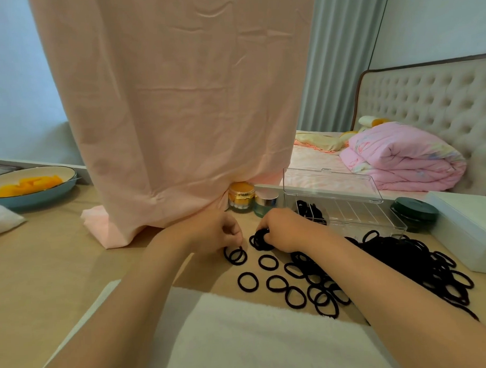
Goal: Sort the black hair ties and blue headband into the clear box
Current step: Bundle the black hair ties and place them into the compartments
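Two bare hands work over a tan wooden tabletop (46,259) strewn with black elastic hair ties (267,262). The left hand (213,231) pinches two overlapping ties (235,255) at its fingertips, the loops lying on the table. The right hand (287,229) is curled round a thick bunch of ties (259,239), too tightly stacked to count. Four ties lie more or less singly between the hands and a white terry towel (255,334) at the near edge. To the right they merge into a tangled heap (404,258), beyond counting, and the right forearm crosses over it and hides part. One clear plastic box (375,220) stands just behind the heap with its hinged lid (333,186) upright. Thin dividers split it into compartments, and a clump of ties (309,209) sits in the leftmost one, partly screened by the right hand. Two cosmetic jars stand left of the box, one gold-lidded (241,196) and one silver-lidded of pale green glass (266,202), with a hanging pink cloth (178,103) draped against the gold one. One dark green round tin (415,213) and one flat white box (469,231) lie to the right. One blue bowl of orange fruit slices (32,188) is far left. Beyond the table are a folded pink quilt (401,161) and a tufted beige headboard (426,95).
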